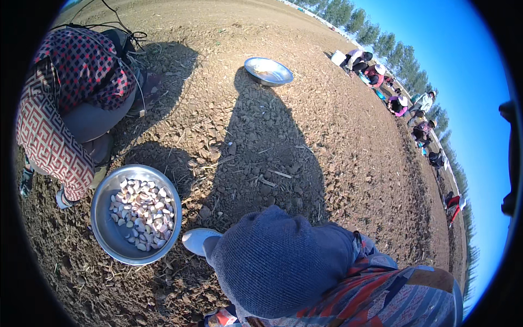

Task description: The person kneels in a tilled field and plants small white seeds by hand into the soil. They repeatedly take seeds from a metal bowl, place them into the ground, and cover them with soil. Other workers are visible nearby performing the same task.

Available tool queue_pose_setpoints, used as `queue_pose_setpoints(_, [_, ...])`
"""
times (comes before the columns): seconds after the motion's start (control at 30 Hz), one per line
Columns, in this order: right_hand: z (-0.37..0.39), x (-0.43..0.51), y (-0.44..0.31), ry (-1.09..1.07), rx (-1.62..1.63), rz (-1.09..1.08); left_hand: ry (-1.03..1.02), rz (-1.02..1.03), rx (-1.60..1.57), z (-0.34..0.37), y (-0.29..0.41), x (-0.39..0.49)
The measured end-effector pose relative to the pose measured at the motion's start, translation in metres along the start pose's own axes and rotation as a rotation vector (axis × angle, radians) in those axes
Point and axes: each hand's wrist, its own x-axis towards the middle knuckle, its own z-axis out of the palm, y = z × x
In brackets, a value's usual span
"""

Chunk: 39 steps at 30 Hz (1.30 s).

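Note:
Neither of my hands is in view. Patterned red and grey sleeves (347, 300) show at the bottom, beside blue-grey knitted cloth (282, 261) low in the middle. A white shoe (199, 241) sticks out to its left. Left of the shoe, a round metal basin (98, 229) stands on the soil, partly filled with peeled-apart garlic cloves (143, 212). A second metal basin (267, 71) stands farther off on the soil at upper middle, with a little pale matter in it that I cannot make out.
At the left a co-worker in patterned clothes (81, 69) crouches close to the garlic basin, a covered hand (63, 200) near the ground. Dark cords (118, 24) lie behind. Cloddy soil (359, 163) with straw spreads around. Several people crouch along the field at right, near a white bucket (338, 57).

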Motion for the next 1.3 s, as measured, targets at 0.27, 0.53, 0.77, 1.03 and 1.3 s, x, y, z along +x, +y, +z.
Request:
queue_pose_setpoints(0.27, [-0.014, -0.018, -0.009, 0.089, 0.040, -0.089, -0.144, -0.004, -0.048, -0.004, -0.023, 0.018])
queue_pose_setpoints(0.53, [-0.021, -0.022, -0.009, 0.141, 0.086, -0.133, -0.171, -0.045, -0.155, -0.009, -0.080, 0.010])
queue_pose_setpoints(0.77, [-0.016, -0.008, -0.019, 0.194, 0.092, -0.167, -0.118, -0.074, -0.050, -0.011, -0.002, -0.020])
queue_pose_setpoints(1.03, [0.024, 0.054, 0.018, 0.078, -0.034, -0.098, 0.506, 0.023, -0.288, 0.018, 0.020, -0.087])
queue_pose_setpoints(1.3, [0.035, 0.060, 0.036, 0.160, -0.050, 0.151, 0.730, -0.091, -0.382, 0.054, 0.028, -0.117])
